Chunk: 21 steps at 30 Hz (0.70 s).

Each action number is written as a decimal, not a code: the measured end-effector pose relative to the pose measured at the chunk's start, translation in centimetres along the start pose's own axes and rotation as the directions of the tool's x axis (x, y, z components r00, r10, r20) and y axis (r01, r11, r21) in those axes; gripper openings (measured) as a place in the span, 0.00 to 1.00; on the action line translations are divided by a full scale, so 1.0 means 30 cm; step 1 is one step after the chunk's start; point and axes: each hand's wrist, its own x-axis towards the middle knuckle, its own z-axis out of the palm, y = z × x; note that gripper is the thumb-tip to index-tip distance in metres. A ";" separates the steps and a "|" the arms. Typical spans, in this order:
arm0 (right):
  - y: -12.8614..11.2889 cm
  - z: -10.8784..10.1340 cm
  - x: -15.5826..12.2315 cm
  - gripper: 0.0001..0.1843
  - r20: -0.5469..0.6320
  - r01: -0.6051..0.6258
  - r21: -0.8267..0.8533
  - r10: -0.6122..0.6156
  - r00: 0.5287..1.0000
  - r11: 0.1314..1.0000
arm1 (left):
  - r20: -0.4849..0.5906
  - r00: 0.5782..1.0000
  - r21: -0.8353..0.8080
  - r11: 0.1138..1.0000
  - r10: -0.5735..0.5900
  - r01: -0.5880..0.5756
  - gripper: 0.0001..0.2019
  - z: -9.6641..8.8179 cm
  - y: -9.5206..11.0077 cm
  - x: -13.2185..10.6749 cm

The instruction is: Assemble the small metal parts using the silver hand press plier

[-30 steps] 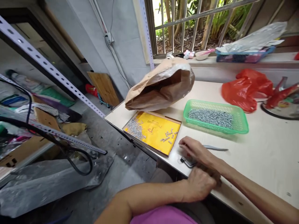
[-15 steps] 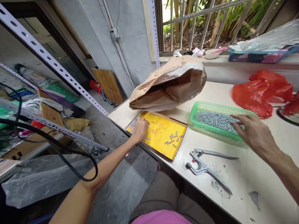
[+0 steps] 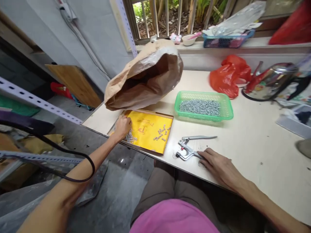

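My left hand [image 3: 122, 127] is closed, fingers curled down at the left end of a shallow cardboard tray [image 3: 169, 134] lined with yellow. Small silvery metal pieces [image 3: 131, 137] are heaped beside that hand; what its fingertips hold is hidden. More small metal pieces [image 3: 162, 132] lie scattered at the tray's right end. My right hand [image 3: 216, 161] rests low over the table, its fingers closed round the lower handle of grey press pliers [image 3: 190, 153]. The pliers lie flat with handles spread and a spring between them. Behind them stands a green plastic basket [image 3: 227, 108] holding many small metal pieces.
A large brown paper sack [image 3: 143, 81] lies gaping behind the tray. To the right are a red plastic bag [image 3: 225, 77], a metal kettle [image 3: 269, 82] and a grey box [image 3: 295, 121]. A perforated metal post [image 3: 127, 29] rises at the back, and a black cable [image 3: 93, 165] loops at left.
My right hand has left the green basket and come down onto the pliers' lower handle. My left hand stays at the tray's left end. The view has turned to the right.
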 end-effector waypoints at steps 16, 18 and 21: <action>0.062 -0.071 0.000 0.14 0.024 0.011 -0.316 -0.004 1.000 0.949 | 0.627 0.773 -0.699 0.508 0.098 0.503 0.08 0.209 0.640 -0.391; 0.060 -0.071 -0.002 0.13 0.021 -0.005 -0.312 0.012 1.000 0.950 | 0.638 0.762 -0.681 0.539 0.106 0.495 0.10 0.227 0.650 -0.396; 0.056 -0.074 0.000 0.13 0.029 -0.012 -0.315 0.022 0.999 0.949 | 0.658 0.746 -0.646 0.586 0.103 0.489 0.12 0.239 0.657 -0.401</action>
